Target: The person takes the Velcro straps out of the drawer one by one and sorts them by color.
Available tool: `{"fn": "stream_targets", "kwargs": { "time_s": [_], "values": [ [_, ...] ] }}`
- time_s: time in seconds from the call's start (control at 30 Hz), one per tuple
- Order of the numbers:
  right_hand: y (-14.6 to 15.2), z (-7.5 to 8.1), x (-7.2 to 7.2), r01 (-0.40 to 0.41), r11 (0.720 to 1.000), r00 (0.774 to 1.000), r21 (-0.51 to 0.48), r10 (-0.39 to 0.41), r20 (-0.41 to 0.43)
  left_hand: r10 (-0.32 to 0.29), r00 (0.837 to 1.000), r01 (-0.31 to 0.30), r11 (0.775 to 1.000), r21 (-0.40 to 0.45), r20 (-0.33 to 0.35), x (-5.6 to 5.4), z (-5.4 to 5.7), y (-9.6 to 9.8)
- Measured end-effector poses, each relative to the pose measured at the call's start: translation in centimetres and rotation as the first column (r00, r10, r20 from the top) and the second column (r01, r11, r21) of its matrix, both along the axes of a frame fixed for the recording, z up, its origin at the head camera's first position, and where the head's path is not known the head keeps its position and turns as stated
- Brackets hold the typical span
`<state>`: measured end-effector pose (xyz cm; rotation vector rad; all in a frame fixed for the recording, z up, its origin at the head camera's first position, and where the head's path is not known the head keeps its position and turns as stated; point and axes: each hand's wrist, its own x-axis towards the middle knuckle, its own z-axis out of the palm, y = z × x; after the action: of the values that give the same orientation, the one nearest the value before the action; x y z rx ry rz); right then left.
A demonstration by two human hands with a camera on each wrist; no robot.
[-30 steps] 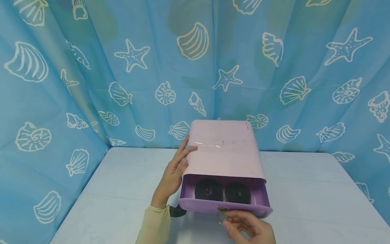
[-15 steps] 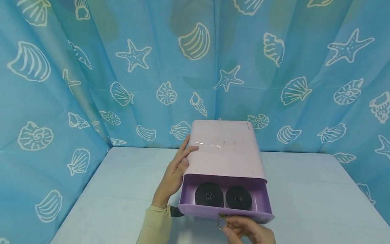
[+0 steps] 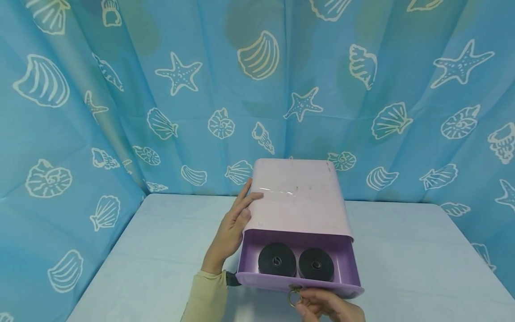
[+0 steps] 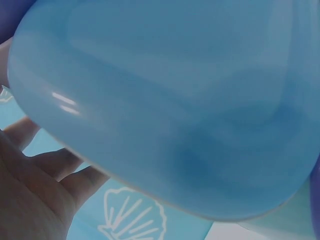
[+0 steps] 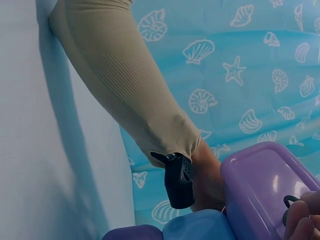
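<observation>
A pale pink drawer box (image 3: 297, 201) stands on the table. Its top purple drawer (image 3: 265, 281) is pulled partway out. Two black discs with a central hole, like rolls of tape, sit side by side inside: a left roll (image 3: 267, 264) and a right roll (image 3: 326, 268). My left hand (image 3: 228, 232) rests along the box's left side, fingers extended, two fingertips near the top edge. With thumb and fingers, my right hand (image 3: 331, 306) pinches the brass ring pull (image 3: 289, 298) on the drawer front. In the left wrist view a blue drawer front (image 4: 150, 100) hides most of the box.
Lower blue (image 5: 200, 225) and purple (image 5: 135, 233) drawer fronts show in the right wrist view. A light-blue cloth covers the table (image 3: 402, 250). A blue curtain (image 3: 193, 98) with seashell prints hangs behind and at the sides.
My right hand has drawn the purple drawer further out toward me, so more of both black rolls shows. The left hand stays on the box's side.
</observation>
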<state>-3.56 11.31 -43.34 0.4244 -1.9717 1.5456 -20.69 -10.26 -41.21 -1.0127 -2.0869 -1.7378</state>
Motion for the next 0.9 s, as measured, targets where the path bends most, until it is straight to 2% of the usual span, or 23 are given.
{"fn": "stream_targets", "kwargs": {
  "time_s": [0.27,0.67,0.77,0.9],
  "values": [
    [0.06,-0.10,0.01,-0.009,1.000,1.000,-0.020,0.009,-0.009,-0.010,1.000,0.010,1.000,0.003,0.010,-0.08,-0.11,-0.01],
    [-0.29,0.16,0.32,0.060,0.998,0.997,0.015,-0.061,0.047,0.004,1.000,-0.003,1.000,-0.011,0.005,-0.10,-0.11,-0.17],
    [-0.26,0.14,0.31,0.057,0.998,0.997,0.014,-0.058,0.059,0.007,1.000,-0.006,1.000,-0.013,0.004,-0.09,-0.04,-0.14],
    [0.09,-0.12,0.07,0.023,0.999,1.000,0.042,-0.022,-0.010,0.003,1.000,-0.003,1.000,-0.009,0.003,-0.07,0.01,-0.03]
  ]
}}
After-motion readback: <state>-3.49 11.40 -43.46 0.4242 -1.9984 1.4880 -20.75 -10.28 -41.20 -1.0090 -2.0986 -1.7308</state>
